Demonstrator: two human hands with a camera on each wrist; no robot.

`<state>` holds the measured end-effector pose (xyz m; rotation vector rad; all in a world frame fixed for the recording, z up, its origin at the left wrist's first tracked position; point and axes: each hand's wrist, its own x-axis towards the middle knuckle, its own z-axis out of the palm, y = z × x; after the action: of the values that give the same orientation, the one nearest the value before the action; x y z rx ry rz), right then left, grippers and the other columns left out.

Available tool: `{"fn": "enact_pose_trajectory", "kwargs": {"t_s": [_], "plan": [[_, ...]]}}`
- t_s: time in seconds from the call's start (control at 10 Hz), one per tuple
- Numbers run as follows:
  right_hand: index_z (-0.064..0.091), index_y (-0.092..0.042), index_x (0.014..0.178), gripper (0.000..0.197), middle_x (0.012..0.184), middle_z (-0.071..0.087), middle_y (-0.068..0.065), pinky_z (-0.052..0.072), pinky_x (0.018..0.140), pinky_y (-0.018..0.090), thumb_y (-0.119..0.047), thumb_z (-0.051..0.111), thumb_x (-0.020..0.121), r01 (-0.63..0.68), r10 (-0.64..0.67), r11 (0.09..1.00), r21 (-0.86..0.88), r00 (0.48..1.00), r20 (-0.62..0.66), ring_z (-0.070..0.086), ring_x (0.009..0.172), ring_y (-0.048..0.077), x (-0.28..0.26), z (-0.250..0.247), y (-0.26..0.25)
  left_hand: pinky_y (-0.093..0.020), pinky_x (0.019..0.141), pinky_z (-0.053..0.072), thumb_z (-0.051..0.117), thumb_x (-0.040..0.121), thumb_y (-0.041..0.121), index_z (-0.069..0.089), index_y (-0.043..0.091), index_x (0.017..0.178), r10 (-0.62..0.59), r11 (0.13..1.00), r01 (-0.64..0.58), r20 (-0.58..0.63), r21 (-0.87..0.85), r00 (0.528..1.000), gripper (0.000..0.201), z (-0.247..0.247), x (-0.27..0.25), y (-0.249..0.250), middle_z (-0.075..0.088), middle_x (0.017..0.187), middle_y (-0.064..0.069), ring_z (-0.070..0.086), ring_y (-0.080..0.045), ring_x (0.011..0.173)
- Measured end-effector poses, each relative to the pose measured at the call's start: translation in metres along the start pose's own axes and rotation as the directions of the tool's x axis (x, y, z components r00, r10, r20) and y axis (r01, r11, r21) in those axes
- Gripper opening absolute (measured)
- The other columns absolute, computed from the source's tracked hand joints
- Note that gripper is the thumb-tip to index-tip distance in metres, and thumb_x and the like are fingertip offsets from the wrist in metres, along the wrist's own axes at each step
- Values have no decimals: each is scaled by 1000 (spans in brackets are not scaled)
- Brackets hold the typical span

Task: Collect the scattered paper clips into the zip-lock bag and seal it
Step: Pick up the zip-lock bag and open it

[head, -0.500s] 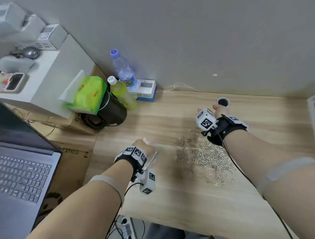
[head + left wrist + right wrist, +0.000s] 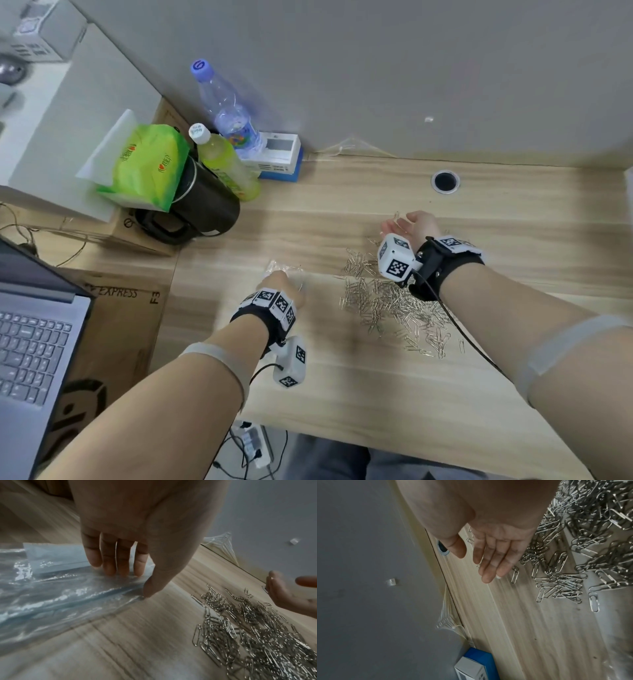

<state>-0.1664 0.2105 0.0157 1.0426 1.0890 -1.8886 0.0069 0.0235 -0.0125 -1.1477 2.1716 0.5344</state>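
A wide pile of silver paper clips [image 2: 394,308] [image 2: 248,635] [image 2: 590,547] lies on the wooden desk [image 2: 342,394]. Left of it lies the clear zip-lock bag [image 2: 284,267] [image 2: 60,595]. My left hand [image 2: 281,284] [image 2: 137,582] pinches the bag's near corner at the mouth, fingers curled on top and thumb at the edge. My right hand [image 2: 411,224] [image 2: 488,555] stands on its edge at the far side of the pile, fingers straight and together, palm toward the clips. It holds nothing. The left wrist view also shows the right hand [image 2: 283,592].
A cable hole [image 2: 445,181] sits in the desk beyond my right hand, near the grey wall. At the back left stand a blue-and-white box [image 2: 281,161], two bottles [image 2: 226,113], a black jug [image 2: 202,209] and a green tissue pack [image 2: 147,164]. A laptop [image 2: 30,342] is at far left.
My right hand has drawn back from the cable hole toward the far edge of the clip pile. The left hand stays on the bag.
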Motion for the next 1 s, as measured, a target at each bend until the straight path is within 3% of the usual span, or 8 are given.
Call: {"fn": "enact_pose_trajectory", "kwargs": {"t_s": [0.2, 0.3, 0.4, 0.5, 0.6, 0.7, 0.8, 1.0], "plan": [[53, -5, 105, 9, 88, 68, 8, 53, 63, 33, -10, 51, 97, -47, 94, 918, -393, 990, 102, 67, 73, 20, -4, 7, 16, -27, 65, 45, 57, 94, 41, 69, 4, 105, -9, 998, 8, -5, -64, 1000, 40, -15, 2, 5, 66, 81, -6, 57, -19, 65], [58, -4, 106, 12, 89, 69, 9, 54, 63, 31, -10, 55, 97, -39, 146, 786, -617, 982, 123, 68, 72, 20, -7, 12, 36, -29, 68, 46, 56, 90, 13, 71, -1, 94, 37, 980, -26, 49, -198, 998, 21, -31, 2, 9, 70, 95, -13, 66, -30, 81], [61, 2, 109, 17, 100, 71, 14, 59, 72, 33, -8, 59, 95, 47, 157, 590, -806, 973, 172, 73, 84, 24, -10, 19, 58, -25, 57, 42, 54, 89, 9, 56, 9, 66, 21, 955, -2, 62, -297, 998, 23, -50, -3, 14, 53, 68, -7, 54, -23, 65], [59, 6, 120, 30, 115, 67, 22, 57, 84, 39, -5, 58, 92, 98, 135, 489, -866, 973, 187, 70, 86, 27, -11, 28, 76, -29, 71, 47, 54, 95, 11, 66, 3, 112, 9, 946, 25, 105, -322, 994, 22, -60, 0, 14, 67, 106, -17, 64, -32, 96], [60, 4, 122, 36, 108, 70, 19, 60, 84, 41, -7, 64, 87, 137, 113, 422, -896, 973, 202, 69, 78, 23, -5, 31, 82, -37, 76, 53, 60, 89, 13, 65, 5, 99, -86, 752, 179, 174, -634, 981, 14, -66, 17, 1, 64, 96, -14, 59, -27, 82], [67, 4, 105, 23, 98, 74, 17, 61, 63, 27, -7, 69, 85, 162, 83, 290, -943, 978, 194, 70, 69, 22, -16, 36, 78, -34, 83, 59, 53, 92, 0, 52, 10, 66, -141, 720, 187, 123, -668, 982, 28, -84, 9, 0, 57, 79, -8, 55, -27, 80], [67, 6, 99, 15, 100, 74, 21, 44, 38, 17, -3, 64, 88, 177, 32, 191, -965, 982, 187, 59, 52, 16, -16, 34, 80, -25, 81, 48, 58, 96, 5, 57, 8, 74, -291, 706, 227, 18, -670, 957, 22, -106, 4, -5, 61, 110, -15, 58, -28, 97], [63, -7, 99, 9, 87, 72, 15, 38, 34, 16, -13, 59, 93, 150, 68, 270, -951, 982, 174, 56, 42, 13, -13, 38, 88, -35, 64, 53, 43, 92, -5, 41, 8, 67, -175, 576, 153, 63, -803, 983, 28, -114, -18, -23, 42, 69, -8, 42, -20, 57]]}}
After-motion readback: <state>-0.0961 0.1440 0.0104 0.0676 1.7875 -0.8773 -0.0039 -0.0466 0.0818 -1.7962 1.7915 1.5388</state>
